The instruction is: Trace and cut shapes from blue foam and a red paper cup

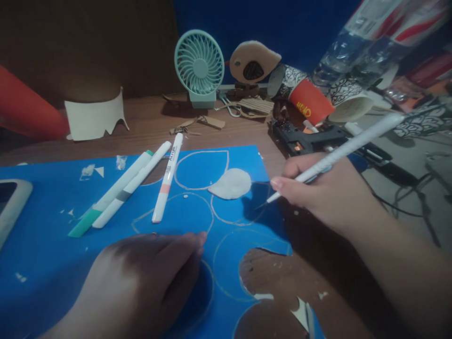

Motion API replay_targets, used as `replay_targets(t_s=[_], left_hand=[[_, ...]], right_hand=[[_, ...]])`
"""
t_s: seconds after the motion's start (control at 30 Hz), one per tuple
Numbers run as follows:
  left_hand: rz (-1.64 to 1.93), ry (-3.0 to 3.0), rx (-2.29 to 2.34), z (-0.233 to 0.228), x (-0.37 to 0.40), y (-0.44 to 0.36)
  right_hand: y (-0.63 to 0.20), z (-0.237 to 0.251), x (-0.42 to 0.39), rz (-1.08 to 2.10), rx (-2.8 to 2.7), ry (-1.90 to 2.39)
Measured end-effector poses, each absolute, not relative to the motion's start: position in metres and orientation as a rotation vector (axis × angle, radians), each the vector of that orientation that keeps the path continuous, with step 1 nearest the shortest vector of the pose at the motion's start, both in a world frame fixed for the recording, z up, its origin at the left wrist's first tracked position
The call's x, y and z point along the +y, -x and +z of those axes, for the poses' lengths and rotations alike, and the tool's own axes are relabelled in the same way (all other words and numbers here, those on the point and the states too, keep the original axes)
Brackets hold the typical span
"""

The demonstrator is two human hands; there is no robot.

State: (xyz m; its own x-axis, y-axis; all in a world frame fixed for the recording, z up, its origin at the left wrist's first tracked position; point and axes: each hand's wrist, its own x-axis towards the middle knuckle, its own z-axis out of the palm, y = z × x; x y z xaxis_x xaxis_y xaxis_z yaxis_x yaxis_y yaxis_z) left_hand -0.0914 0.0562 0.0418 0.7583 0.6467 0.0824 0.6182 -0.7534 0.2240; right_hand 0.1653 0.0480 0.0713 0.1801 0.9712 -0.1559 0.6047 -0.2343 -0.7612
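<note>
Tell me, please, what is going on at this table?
A person's right hand holds a white pen-like tool, its tip near a drawn outline on a blue sheet. The left hand lies on the sheet. A white drop-shaped piece overlaps the outlines, with three markers to its left.

It's a craft table (144,125): glue gun (315,137), markers (168,178).
</note>
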Motion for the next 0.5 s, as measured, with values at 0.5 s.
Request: replay_targets(t_s=[0.5], left_hand=[[0.201, -2.761, 1.021, 0.0411, 0.0562, 0.0921]], right_hand=[[-0.1654, 0.0708, 0.0442, 0.866, -1.414, 1.933]])
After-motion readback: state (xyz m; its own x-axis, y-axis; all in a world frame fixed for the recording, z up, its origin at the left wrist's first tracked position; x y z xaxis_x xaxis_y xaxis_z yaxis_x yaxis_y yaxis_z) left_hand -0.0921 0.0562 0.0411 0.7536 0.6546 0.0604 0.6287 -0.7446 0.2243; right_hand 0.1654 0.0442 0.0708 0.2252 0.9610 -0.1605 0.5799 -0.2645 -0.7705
